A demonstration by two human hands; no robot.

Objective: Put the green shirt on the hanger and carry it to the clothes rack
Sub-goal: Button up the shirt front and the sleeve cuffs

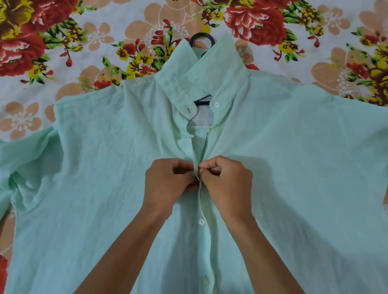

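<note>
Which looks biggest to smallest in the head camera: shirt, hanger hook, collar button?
1. Shirt
2. Hanger hook, though it lies farther away and partly hidden
3. Collar button

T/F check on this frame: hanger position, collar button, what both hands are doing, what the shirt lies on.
1. The hanger hook sticks out above the collar. True.
2. The collar button is fastened. False: it is undone, the collar gapes.
3. Both the left hand and right hand pinch the green shirt at its front placket. True.
4. The shirt lies on a plain white sheet. False: the bedsheet is floral.
</note>
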